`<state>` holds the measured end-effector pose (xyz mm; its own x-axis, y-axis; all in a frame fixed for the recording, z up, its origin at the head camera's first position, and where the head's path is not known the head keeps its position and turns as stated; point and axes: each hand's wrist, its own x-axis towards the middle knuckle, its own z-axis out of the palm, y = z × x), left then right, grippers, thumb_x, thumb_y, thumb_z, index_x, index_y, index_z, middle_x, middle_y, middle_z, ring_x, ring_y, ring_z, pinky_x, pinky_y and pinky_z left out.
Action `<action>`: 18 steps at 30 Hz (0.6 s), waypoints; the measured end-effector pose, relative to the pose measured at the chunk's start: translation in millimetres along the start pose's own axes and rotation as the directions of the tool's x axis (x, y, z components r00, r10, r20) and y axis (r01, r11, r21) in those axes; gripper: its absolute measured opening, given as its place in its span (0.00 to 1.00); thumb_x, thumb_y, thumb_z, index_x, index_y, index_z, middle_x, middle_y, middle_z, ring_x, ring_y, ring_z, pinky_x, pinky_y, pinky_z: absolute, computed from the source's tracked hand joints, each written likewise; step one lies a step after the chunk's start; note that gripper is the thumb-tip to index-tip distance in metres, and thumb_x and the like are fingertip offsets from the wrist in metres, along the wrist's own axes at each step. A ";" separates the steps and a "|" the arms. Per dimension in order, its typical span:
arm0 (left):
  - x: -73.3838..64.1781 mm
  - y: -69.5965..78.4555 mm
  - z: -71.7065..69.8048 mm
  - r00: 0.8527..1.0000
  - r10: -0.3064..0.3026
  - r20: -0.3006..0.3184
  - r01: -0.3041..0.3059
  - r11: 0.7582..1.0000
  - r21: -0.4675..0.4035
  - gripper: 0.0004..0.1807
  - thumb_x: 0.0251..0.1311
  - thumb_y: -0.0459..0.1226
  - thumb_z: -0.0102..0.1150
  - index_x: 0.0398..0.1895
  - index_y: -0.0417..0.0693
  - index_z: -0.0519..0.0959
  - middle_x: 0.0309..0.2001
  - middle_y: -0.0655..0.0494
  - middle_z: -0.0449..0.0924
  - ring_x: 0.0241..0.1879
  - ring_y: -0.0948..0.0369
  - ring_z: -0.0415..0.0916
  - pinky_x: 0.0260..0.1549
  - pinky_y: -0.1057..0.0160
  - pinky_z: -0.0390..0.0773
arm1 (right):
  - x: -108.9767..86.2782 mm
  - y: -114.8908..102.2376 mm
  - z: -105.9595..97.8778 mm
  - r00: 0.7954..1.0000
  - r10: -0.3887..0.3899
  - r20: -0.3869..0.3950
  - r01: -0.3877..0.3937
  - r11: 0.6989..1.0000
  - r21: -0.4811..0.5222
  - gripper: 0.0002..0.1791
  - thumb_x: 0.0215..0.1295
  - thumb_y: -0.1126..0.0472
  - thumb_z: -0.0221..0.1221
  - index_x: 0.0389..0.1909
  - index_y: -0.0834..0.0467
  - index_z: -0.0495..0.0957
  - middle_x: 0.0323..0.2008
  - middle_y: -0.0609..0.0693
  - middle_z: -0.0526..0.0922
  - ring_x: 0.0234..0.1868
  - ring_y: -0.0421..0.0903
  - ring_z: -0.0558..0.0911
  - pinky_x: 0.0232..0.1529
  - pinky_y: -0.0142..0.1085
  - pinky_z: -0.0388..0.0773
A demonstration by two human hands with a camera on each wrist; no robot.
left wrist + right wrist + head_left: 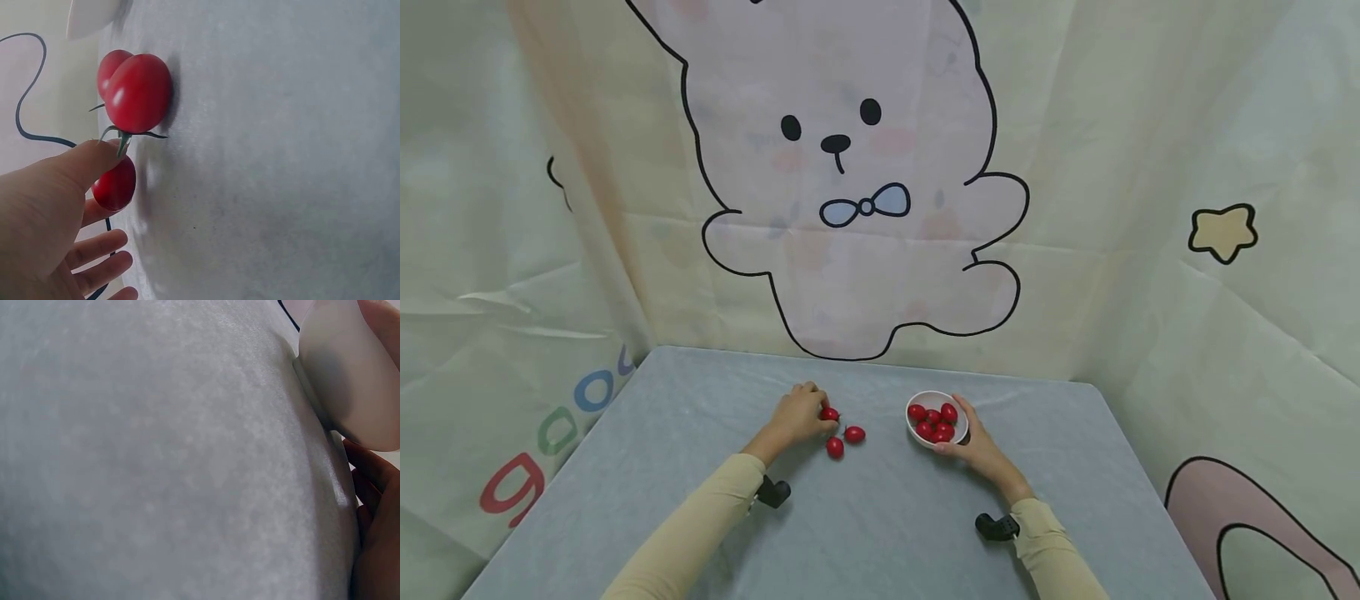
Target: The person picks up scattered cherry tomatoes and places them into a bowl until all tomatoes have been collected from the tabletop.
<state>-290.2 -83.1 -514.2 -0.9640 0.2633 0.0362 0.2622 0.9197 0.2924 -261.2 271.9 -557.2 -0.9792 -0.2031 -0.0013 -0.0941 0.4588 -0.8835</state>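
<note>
My left hand (800,414) pinches a cherry tomato (117,184) between thumb and forefinger, low over the cloth; the other fingers spread away from it in the left wrist view. Two more cherry tomatoes lie beside it, one nearer (835,447) and one to the right (854,434), with green stems showing. Fingers and thumb of my right hand (981,446) curve round the right side of a small white bowl (911,423) standing on the table. Several cherry tomatoes (942,432) fill the bowl's bottom. In the right wrist view only the bowl's outer wall (350,375) shows.
A pale blue-grey cloth covers the table (880,517). Behind it hangs a cream curtain (1075,275) printed with a cartoon animal, and more printed fabric closes both sides. Black wrist cameras sit on the left wrist (772,492) and right wrist (997,527).
</note>
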 end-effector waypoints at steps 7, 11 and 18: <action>2.0 2.6 -2.2 1.000 -0.019 0.011 0.020 1.000 -0.007 0.19 0.48 0.53 0.67 0.35 0.52 0.79 0.48 0.50 0.75 0.45 0.54 0.69 0.41 0.53 0.72 | -1.2 -3.2 1.4 1.000 0.020 0.013 -0.020 1.000 -0.019 0.57 0.47 0.50 0.72 0.73 0.41 0.43 0.73 0.54 0.51 0.75 0.56 0.51 0.70 0.60 0.48; 4.6 7.1 -5.6 1.000 -0.013 0.007 0.014 1.000 -0.025 0.19 0.48 0.53 0.67 0.35 0.51 0.79 0.48 0.50 0.75 0.44 0.55 0.69 0.42 0.53 0.72 | -6.9 -19.5 -2.0 1.000 0.008 0.022 -0.009 0.999 0.033 0.57 0.47 0.55 0.72 0.73 0.47 0.44 0.72 0.58 0.53 0.74 0.59 0.52 0.69 0.61 0.47; 8.0 16.9 -13.3 1.000 0.008 0.007 -0.008 0.999 -0.034 0.19 0.49 0.53 0.67 0.38 0.51 0.80 0.50 0.49 0.75 0.46 0.53 0.70 0.45 0.52 0.72 | -15.1 -37.4 -5.8 0.999 0.017 0.042 -0.017 1.000 -0.002 0.57 0.49 0.53 0.70 0.74 0.50 0.43 0.73 0.59 0.50 0.75 0.59 0.50 0.70 0.60 0.47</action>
<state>-294.2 -69.4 -496.2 -0.9615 0.2731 0.0320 0.2684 0.9070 0.3245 -243.9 262.8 -521.5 -0.9723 -0.2311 -0.0356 -0.0780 0.4641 -0.8824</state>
